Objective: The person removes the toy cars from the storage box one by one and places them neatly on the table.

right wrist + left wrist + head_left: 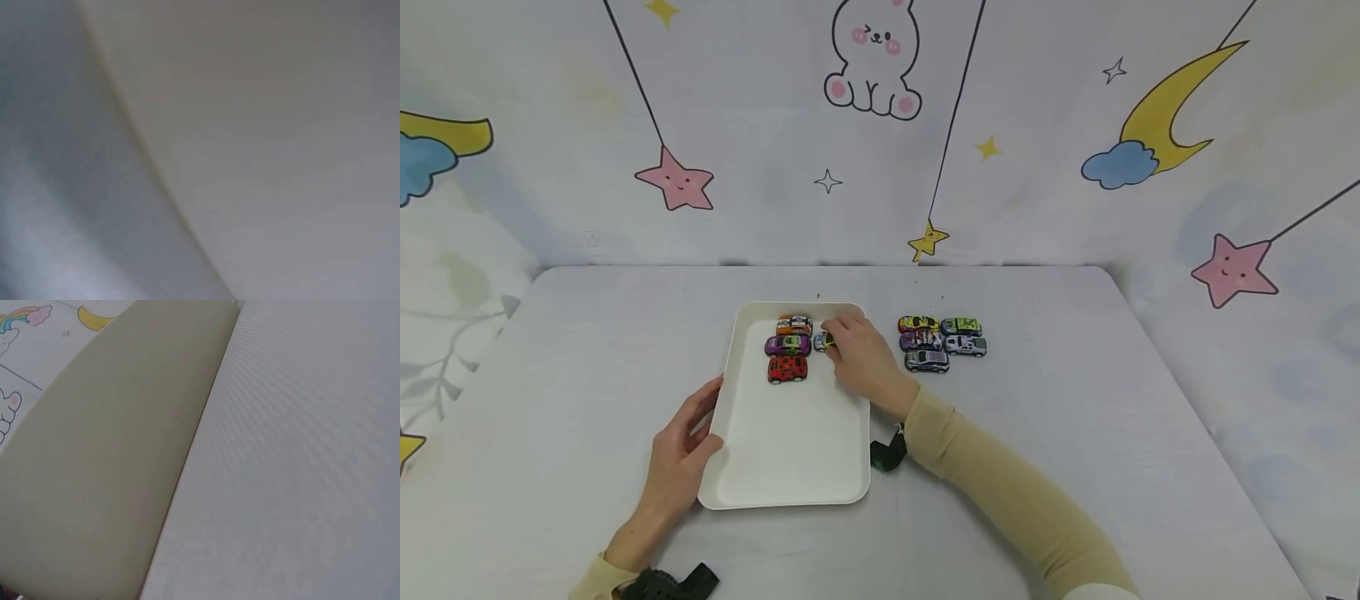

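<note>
A white rectangular tray point(790, 442) lies on the table, and its side wall point(112, 450) fills much of the left wrist view. My left hand point(673, 458) holds the tray's left edge, thumb at the rim and fingers along the outer wall. Inside the tray's far end, my right hand point(865, 358) pinches a small light-blue and yellow toy car point(822, 341), partly hidden by the fingers. Just left of it sit an orange-and-white toy car point(794, 325), a purple one point(787, 345) and a red one with black spots point(787, 369). The right wrist view is blurred.
Right of the tray, several toy cars stand in a cluster on the white-covered table point(1037, 467), among them a yellow car point(919, 323), a green car point(962, 326) and a silver car point(966, 345). A cartoon-printed backdrop point(760, 100) rises behind the table.
</note>
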### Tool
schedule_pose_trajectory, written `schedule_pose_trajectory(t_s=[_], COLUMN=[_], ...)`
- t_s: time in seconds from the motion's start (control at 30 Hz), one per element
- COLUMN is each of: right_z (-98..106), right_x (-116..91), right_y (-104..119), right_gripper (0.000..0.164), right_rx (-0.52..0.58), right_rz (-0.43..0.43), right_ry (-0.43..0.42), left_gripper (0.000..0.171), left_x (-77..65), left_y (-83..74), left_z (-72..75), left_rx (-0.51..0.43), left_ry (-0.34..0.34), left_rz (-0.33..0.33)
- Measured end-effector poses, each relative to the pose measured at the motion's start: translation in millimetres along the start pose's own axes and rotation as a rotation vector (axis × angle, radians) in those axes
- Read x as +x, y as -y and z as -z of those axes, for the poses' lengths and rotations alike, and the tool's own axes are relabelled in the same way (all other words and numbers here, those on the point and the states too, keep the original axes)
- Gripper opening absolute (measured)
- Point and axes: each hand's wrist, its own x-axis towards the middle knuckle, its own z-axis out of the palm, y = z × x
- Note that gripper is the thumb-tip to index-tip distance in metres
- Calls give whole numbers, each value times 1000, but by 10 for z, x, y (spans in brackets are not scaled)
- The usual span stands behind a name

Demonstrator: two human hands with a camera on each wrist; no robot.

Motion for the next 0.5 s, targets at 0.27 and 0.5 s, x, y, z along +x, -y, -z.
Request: schedule_pose_trajectory(t_s=[0.27, 0.5], right_z=[-15, -14], right_x=[-39, -56], right_y=[-26, -8], right_gripper=[35, 41], right_rx=[80, 106], right_rz=[8, -20], right_ry=[-61, -25], left_gripper=[72, 73], left_x=[2, -2], left_y=[5, 6], left_z=[-9, -6], left_rx=[-4, 2], left_ry=[-1, -2], left_rz=[-4, 6])
